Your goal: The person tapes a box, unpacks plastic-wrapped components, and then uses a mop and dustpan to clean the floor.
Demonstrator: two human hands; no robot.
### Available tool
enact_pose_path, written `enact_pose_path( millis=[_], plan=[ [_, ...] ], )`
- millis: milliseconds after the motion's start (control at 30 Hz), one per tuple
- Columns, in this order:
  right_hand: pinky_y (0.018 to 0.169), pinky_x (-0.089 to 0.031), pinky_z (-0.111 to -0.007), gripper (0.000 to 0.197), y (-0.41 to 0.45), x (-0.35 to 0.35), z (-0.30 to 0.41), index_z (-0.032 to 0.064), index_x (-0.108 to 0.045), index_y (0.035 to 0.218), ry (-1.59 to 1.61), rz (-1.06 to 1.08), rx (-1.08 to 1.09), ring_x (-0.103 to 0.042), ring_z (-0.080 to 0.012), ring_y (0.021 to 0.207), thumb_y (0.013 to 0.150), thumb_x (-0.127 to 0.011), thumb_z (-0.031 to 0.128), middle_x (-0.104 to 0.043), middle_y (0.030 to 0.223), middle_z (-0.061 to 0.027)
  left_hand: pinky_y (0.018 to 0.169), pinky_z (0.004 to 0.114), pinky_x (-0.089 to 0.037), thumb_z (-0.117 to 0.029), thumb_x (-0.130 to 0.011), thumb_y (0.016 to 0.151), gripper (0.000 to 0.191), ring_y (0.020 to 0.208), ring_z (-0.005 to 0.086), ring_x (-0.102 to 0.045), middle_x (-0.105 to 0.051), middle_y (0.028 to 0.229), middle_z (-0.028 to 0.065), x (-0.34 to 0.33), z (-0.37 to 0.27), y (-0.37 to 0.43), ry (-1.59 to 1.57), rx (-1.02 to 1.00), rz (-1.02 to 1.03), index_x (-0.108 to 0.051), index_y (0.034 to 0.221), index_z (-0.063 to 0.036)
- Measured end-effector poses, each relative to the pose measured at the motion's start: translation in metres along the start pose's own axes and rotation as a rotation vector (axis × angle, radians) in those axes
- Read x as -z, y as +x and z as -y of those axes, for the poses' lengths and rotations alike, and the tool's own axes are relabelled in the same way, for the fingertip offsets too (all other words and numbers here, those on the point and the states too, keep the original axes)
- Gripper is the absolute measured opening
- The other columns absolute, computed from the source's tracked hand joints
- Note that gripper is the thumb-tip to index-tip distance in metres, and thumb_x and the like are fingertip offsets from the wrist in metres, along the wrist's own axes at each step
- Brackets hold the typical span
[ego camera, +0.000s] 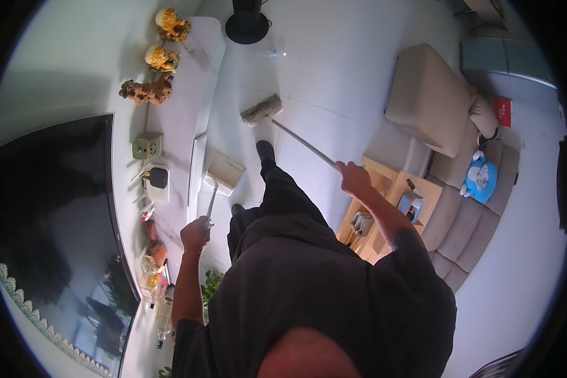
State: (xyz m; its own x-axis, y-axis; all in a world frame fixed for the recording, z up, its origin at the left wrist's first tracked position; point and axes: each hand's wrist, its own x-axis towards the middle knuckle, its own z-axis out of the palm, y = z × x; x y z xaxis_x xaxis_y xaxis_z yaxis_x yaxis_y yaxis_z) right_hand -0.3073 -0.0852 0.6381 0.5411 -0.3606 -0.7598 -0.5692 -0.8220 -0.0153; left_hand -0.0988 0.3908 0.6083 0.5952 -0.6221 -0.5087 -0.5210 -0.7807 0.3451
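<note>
My left hand (196, 234) is closed around the handle of a long-handled dustpan (225, 172), whose pale pan rests on the floor beside the marble-look cabinet. With my right hand (354, 178) I grip the metal pole of a broom (262, 110). Its wide grey-brown head lies on the tiles ahead of my dark shoe (265, 151), apart from the dustpan. A clear plastic bottle (275, 54) lies on the floor beyond the broom head.
A long marble-topped cabinet (170, 123) with figurines and a router runs along the left, below a television (61, 236). A round black base (247, 29) stands ahead. On the right are a wooden coffee table (427, 191), a beige ottoman (423, 94) and a sofa (463, 227).
</note>
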Motion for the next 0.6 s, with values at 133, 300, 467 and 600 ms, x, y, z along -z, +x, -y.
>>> enact_pose_path(
  millis=[133,300,467,600],
  plan=[
    [0.077,-0.054,-0.045,0.051,-0.021,0.005,-0.024,0.0145,-0.046,0.131,0.036,-0.031,-0.156,-0.064,-0.0361,0.09,0.081,-0.054,0.007,-0.06,0.103,-0.0181,0.06,0.043,-0.05,-0.019,-0.069,0.076,0.022,0.072,0.0316,-0.064,-0.066,0.077,0.0082,0.006,0.0,0.0,0.021,0.011,0.034,-0.061,0.096,-0.0174],
    [0.082,-0.053,-0.045,0.048,0.031,-0.001,-0.063,0.0087,-0.044,0.131,0.126,-0.201,-0.277,-0.063,-0.0391,0.093,0.084,-0.05,0.01,-0.06,0.105,-0.0218,0.061,0.043,-0.05,-0.02,-0.069,0.076,0.024,0.073,0.0325,-0.064,-0.065,0.079,0.0098,0.005,0.002,-0.002,0.024,0.026,0.065,-0.06,0.098,-0.0162],
    [0.084,-0.052,-0.045,0.03,0.163,0.002,-0.085,0.0025,-0.054,0.109,0.286,-0.245,-0.383,-0.063,-0.0386,0.097,0.082,-0.054,0.015,-0.066,0.101,-0.0213,0.063,0.044,-0.05,-0.023,-0.068,0.079,0.023,0.075,0.0331,-0.065,-0.066,0.079,0.0105,0.006,-0.001,-0.009,0.048,0.059,0.134,-0.06,0.099,-0.016],
    [0.081,-0.055,-0.042,0.024,0.194,-0.019,-0.031,0.0001,-0.066,0.095,0.289,-0.108,-0.325,-0.066,-0.0365,0.096,0.081,-0.057,0.017,-0.068,0.101,-0.0215,0.065,0.045,-0.05,-0.027,-0.066,0.082,0.024,0.076,0.0333,-0.065,-0.066,0.081,0.0108,0.003,0.004,-0.016,0.078,0.067,0.163,-0.061,0.102,-0.0158]
  ],
)
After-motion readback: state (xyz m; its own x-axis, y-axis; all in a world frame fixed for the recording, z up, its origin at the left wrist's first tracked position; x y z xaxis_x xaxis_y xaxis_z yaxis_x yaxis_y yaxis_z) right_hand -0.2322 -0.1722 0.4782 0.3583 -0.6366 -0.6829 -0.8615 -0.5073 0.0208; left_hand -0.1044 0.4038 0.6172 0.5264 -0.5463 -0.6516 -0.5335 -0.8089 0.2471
